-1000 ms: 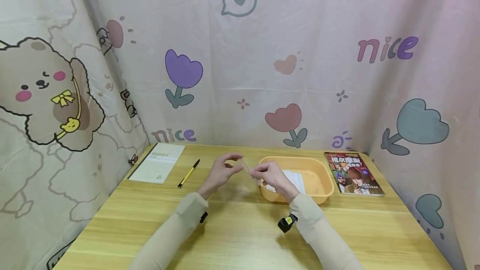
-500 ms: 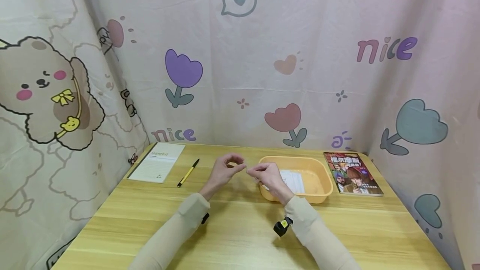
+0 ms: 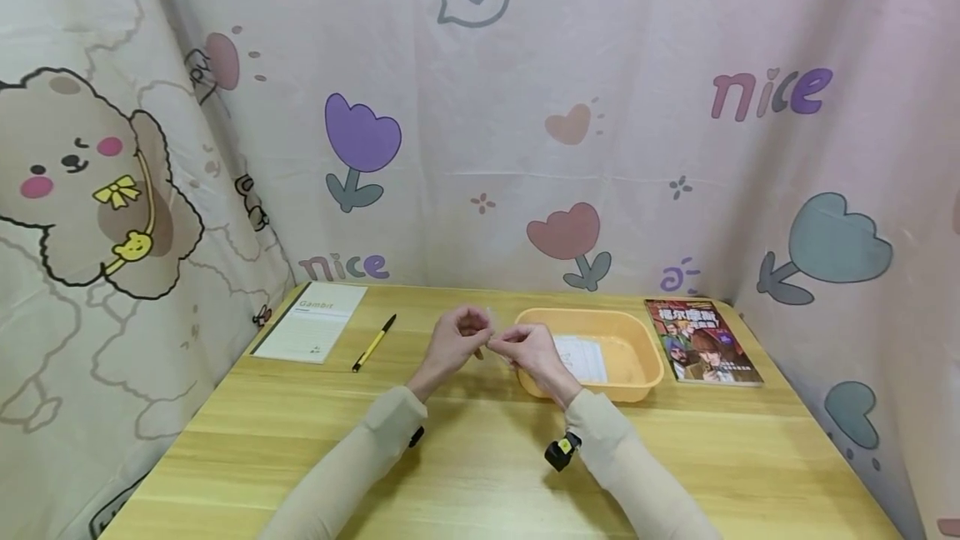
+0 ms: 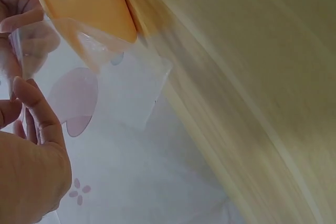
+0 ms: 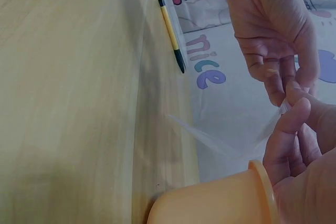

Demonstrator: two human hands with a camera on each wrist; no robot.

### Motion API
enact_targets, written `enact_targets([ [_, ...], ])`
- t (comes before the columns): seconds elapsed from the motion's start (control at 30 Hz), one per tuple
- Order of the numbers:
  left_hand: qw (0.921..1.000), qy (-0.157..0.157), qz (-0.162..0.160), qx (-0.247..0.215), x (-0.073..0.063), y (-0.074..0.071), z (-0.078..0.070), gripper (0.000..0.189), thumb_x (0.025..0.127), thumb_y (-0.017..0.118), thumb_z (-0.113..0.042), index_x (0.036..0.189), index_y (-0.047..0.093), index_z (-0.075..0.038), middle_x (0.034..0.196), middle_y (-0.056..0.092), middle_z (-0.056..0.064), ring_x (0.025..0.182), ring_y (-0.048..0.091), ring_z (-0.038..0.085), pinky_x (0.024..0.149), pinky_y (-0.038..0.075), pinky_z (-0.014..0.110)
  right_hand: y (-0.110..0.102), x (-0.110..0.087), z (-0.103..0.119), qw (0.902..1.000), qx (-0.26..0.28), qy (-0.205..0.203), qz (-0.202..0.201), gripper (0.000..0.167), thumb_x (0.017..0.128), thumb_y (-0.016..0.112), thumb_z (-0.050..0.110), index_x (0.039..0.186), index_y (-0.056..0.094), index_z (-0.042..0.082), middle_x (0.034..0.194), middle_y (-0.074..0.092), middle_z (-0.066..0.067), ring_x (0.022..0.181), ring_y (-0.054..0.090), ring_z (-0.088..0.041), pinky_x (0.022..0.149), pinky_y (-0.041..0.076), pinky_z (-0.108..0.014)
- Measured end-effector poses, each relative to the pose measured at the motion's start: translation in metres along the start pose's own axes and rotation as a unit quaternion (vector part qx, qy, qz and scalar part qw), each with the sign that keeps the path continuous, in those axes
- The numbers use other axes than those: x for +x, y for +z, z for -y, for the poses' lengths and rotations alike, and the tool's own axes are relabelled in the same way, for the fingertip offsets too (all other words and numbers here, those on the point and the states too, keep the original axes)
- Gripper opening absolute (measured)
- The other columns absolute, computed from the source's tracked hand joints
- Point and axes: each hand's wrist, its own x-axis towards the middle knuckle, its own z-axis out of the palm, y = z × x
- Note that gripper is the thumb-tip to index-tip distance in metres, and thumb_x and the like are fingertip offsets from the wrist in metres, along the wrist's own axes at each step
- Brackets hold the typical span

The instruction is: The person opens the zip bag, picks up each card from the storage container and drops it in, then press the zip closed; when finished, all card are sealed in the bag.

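A clear plastic bag (image 4: 128, 85) hangs between the two hands, thin and see-through, its loose part spreading away from the fingers in the left wrist view. My left hand (image 3: 450, 348) pinches its edge between thumb and fingertips. Right beside those fingertips, my right hand (image 3: 538, 350) pinches the same edge with thumb and forefinger. Both hands are raised over the table, the right one overlapping the near left side of a yellow-orange plastic basin (image 3: 637, 357) in the head view. In the right wrist view the bag (image 5: 210, 140) shows as a pale strip below the fingertips.
White papers (image 3: 581, 359) lie in the basin. To its right is a comic-style book (image 3: 705, 344). A yellow and black pen (image 3: 373, 344) and a pale notebook (image 3: 311, 323) lie at the left of the wooden table (image 3: 480, 473). A printed curtain (image 3: 465, 107) hangs behind.
The fingertips of both hands, which were apart with the bag's edge stretched between them, have come together. My right hand has moved slightly left. The head view has shifted a little.
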Motion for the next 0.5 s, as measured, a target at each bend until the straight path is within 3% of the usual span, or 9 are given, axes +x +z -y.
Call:
enact_targets([
  [0.1,1.0000,-0.003,0.001,-0.008,0.000,-0.001,0.000,0.015,0.092,0.063,0.003,0.103,0.060,0.012,0.095,0.067,0.029,0.067,0.064,0.009,0.059,0.060,0.051,-0.001,0.001,-0.001,0.9996,0.025,-0.001,0.016,0.018,0.085,0.076,0.010,0.093,0.071,-0.004,0.070,0.064,0.001,0.051,0.049,-0.007,0.046,0.044,-0.017],
  [0.23,1.0000,-0.007,0.000,-0.005,0.003,-0.002,0.009,0.015,0.093,0.062,0.002,0.104,0.063,0.013,0.096,0.068,0.029,0.070,0.065,0.009,0.060,0.061,0.049,-0.003,0.001,-0.001,0.9982,0.047,-0.004,0.038,0.017,0.091,0.070,0.012,0.097,0.069,-0.004,0.075,0.065,0.000,0.061,0.055,-0.009,0.049,0.051,-0.019],
  [0.4,0.9998,-0.011,-0.017,0.004,0.009,0.000,0.027,0.017,0.095,0.063,-0.004,0.104,0.067,0.010,0.094,0.069,0.027,0.070,0.065,0.008,0.061,0.060,0.053,-0.004,-0.001,-0.001,0.9986,0.024,-0.016,0.043,0.017,0.096,0.064,0.015,0.098,0.067,-0.001,0.083,0.068,-0.006,0.071,0.063,-0.013,0.052,0.057,-0.023],
  [0.5,0.9996,-0.009,-0.024,0.007,0.010,0.002,0.030,0.017,0.093,0.067,-0.012,0.099,0.071,0.003,0.090,0.071,0.023,0.068,0.067,0.012,0.058,0.060,0.050,-0.003,-0.002,-0.001,0.9985,0.000,-0.034,0.043,0.015,0.096,0.064,0.014,0.099,0.066,-0.001,0.089,0.069,-0.019,0.077,0.067,-0.025,0.054,0.060,-0.028],
])
